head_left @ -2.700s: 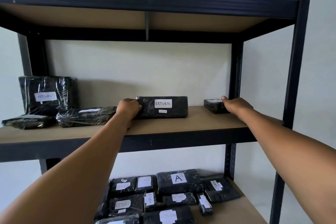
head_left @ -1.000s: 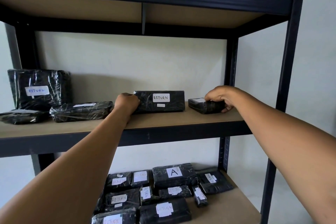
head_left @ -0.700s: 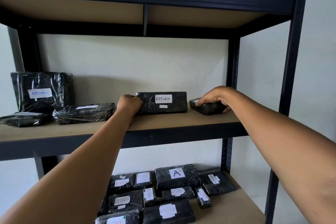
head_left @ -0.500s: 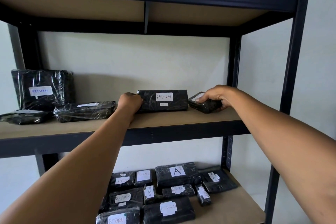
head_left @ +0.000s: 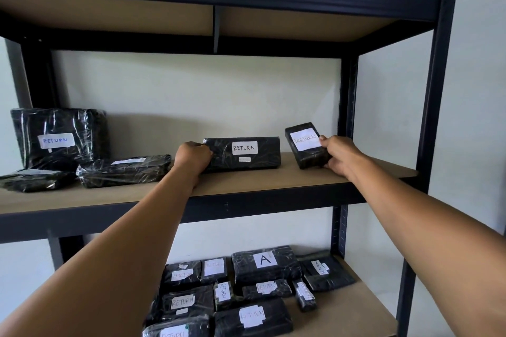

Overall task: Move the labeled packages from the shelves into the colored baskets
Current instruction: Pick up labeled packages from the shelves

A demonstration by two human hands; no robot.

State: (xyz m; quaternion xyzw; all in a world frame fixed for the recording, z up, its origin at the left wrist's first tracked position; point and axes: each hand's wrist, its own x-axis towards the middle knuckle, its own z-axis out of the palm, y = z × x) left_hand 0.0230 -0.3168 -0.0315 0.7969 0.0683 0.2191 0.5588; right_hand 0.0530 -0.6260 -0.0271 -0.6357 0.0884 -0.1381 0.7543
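On the middle shelf [head_left: 273, 180] my left hand [head_left: 193, 157] grips the left end of a long black package [head_left: 246, 154] with a white RETURN label, which stands on its edge. My right hand [head_left: 341, 156] holds a small black package [head_left: 305, 145] by its right side, tipped up so that its white RETURN label faces me; its lower edge is at the shelf board. Both forearms reach up from below. No colored basket is in view.
Three more black wrapped packages lie at the shelf's left: an upright RETURN one [head_left: 57, 138] and two flat ones [head_left: 123, 171] [head_left: 35, 179]. The lower shelf [head_left: 356, 314] holds several labeled packages, one marked A [head_left: 264, 261]. Dark metal posts [head_left: 435, 90] frame the shelving.
My right hand slid the small package leftward from the shelf's right end, then tipped it up on edge so its label shows. My left hand stayed gripping the long RETURN package.
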